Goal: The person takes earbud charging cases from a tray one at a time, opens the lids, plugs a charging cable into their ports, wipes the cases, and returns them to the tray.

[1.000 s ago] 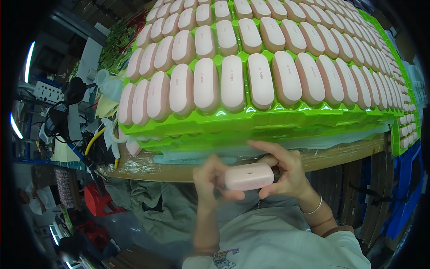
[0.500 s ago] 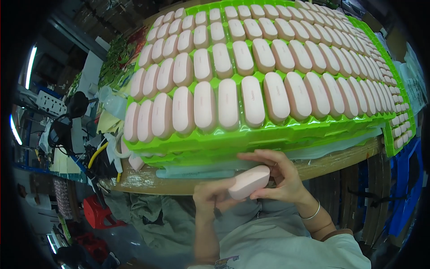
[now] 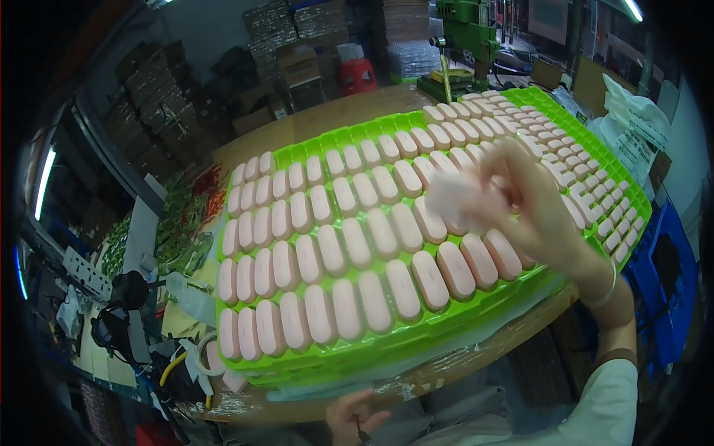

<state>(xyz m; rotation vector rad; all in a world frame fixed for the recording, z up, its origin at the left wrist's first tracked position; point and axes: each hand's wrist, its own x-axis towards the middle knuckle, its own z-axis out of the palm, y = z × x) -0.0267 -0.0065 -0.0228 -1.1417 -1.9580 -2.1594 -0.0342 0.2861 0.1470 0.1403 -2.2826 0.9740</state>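
My right hand is raised over the tray, its fingers closed on a pink oblong case; both are smeared by motion. Below it, rows of matching pink oblong cases stand in the pockets of a bright green plastic tray. My left hand is low, by the table's front edge, with thumb and fingers apart and no case in it. A thin dark strip or cord shows against that hand; what it is I cannot make out.
More green trays lie stacked underneath. Left of them are cables, a yellow-handled tool and a translucent container. A green machine stands behind, with a red stool farther back. A white plastic bag sits at the right.
The view has tilted up, showing more of the tray and room. My right hand has carried the case from near my lap up over the tray; my left hand has let go of it.
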